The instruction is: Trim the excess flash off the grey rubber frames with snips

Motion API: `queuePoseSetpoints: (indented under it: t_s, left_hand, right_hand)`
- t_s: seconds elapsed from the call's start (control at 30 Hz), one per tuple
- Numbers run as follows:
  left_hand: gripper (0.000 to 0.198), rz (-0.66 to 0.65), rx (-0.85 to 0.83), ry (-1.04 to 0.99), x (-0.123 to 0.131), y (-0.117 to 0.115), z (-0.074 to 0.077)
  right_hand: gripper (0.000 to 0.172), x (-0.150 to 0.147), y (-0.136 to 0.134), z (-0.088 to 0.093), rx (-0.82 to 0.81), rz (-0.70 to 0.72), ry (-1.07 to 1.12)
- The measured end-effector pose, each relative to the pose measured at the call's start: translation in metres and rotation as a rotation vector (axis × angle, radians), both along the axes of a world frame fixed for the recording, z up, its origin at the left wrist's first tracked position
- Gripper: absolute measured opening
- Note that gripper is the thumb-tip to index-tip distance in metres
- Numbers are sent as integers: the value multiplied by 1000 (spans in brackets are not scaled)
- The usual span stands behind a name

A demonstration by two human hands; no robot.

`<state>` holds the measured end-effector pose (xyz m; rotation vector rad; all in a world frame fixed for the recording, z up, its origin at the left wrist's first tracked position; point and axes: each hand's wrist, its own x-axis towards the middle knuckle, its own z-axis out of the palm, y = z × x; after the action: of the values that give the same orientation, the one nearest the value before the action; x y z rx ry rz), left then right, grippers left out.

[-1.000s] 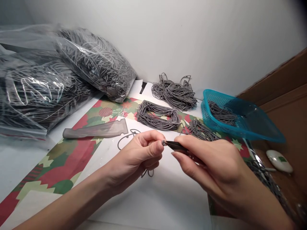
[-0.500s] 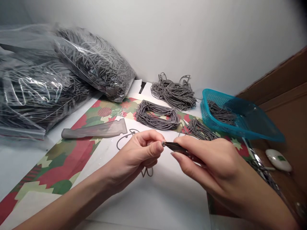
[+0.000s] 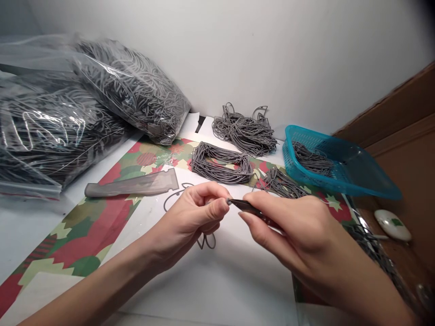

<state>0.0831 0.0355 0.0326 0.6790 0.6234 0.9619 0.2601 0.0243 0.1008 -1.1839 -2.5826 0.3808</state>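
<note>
Up close, the left hand (image 3: 192, 217) is pinching a gray cord loop (image 3: 206, 241) between thumb and fingers, steadying its end, while the right hand (image 3: 288, 226) is clamping a slim dark tool (image 3: 251, 207) right up against that end. Farther out, gray cord bundles (image 3: 220, 164) are lying spread on patterned paper (image 3: 102, 226) within reach, a teal plastic basket (image 3: 299, 135) is keeping a smaller batch apart, and zip bags (image 3: 132, 86) are bulging with more cord.
</note>
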Motion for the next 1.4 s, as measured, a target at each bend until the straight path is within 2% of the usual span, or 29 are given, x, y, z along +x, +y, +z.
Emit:
queuePoseSetpoints:
  t_s: [0.6,0.8,1.03,1.4]
  left_hand:
    - [33,-21,23,-61,-1,0,-4]
    - [31,-6,29,-25,-2,0,1]
    - [26,-26,85,-44,-1,2,-5]
    - [24,-56,9,-92,-2,0,-2]
  right_hand:
    - [24,1,0,-2,88,15,-10]
    - [23,3,0,-2,75,21,-12]
    - [25,4,1,-2,60,24,-21]
    - [24,1,2,-1,69,37,5]
